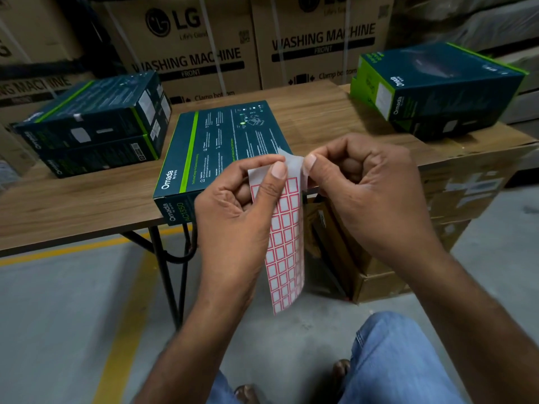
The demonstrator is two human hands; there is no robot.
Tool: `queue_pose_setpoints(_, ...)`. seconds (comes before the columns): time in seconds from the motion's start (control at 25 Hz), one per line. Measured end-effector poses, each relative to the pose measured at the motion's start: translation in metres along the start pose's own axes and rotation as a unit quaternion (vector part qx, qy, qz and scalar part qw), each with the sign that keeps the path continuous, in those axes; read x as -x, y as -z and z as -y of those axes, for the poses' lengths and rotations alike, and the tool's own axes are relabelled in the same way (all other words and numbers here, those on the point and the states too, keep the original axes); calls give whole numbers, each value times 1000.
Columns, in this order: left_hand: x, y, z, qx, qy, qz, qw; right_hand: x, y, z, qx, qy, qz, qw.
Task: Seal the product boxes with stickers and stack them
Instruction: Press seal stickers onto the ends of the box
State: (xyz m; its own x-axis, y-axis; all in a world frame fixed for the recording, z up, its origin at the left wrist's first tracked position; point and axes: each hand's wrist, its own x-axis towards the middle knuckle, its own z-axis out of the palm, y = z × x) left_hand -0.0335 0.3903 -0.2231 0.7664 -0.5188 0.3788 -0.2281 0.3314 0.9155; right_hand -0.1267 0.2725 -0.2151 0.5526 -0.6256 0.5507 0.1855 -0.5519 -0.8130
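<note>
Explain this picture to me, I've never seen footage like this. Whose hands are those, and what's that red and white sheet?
There is no machine here. A person wears a camera on the head, so you are looking down at their own two bare hands. The left hand holds up a white paper sheet of red-bordered stickers. The right hand pinches its top edge, apparently to peel one off. Beyond the hands, a flat dark teal cardboard product box with a green stripe lies on a wooden table. A left stack of two similar boxes and a right stack sit further back. Big brown washing machine cartons stand behind.
</note>
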Motion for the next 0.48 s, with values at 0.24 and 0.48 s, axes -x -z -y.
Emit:
queue_pose_setpoints(0.24, 0, -5, 4, -23, -19, 43, 999, -3, 4, -3, -16, -39, -12, 999)
queue_pose_setpoints(0.48, -8, -4, 10, -37, -5, 31, 999, -9, 12, -9, -25, -62, 6, 998)
